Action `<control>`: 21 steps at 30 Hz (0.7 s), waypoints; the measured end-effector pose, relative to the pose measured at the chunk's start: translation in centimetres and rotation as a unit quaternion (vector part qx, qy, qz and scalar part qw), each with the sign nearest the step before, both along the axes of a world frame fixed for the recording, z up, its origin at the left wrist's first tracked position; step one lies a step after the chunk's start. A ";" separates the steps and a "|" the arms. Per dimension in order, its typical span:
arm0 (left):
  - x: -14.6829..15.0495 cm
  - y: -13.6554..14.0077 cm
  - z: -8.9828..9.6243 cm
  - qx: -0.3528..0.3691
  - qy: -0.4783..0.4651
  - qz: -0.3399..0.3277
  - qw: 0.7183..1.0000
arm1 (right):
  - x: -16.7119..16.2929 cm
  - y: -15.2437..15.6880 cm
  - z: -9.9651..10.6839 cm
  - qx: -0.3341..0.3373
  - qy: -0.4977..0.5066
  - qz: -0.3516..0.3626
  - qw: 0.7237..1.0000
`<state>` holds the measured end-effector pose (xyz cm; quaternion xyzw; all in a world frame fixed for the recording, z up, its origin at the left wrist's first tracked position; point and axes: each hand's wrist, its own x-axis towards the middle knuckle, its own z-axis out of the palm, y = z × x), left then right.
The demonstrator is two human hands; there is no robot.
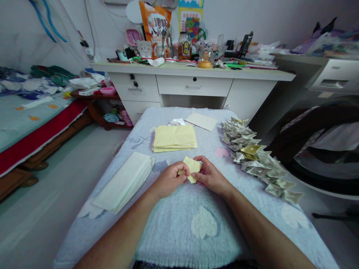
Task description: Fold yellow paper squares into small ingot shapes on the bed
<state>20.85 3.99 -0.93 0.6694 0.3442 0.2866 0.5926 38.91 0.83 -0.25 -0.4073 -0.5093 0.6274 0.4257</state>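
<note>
Holding folded yellow paper just below frame centre: left grip, right grip both narrow, pinching its edges.

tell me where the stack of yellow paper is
In the head view, the yellow paper stack lies on the cloth, beyond the left hand and left of the folded pieces.

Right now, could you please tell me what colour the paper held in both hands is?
The paper is pale yellow, best seen in the head view.
</note>
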 end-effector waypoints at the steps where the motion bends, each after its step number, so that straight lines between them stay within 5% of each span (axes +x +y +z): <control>1: 0.0 0.0 0.0 0.006 -0.004 0.000 1.000 | 0.0 0.0 -0.1 0.002 -0.005 -0.002 1.000; 21: 0.2 -0.2 -0.1 -0.012 0.006 0.008 1.000 | -0.1 0.0 0.0 0.019 0.013 0.022 0.999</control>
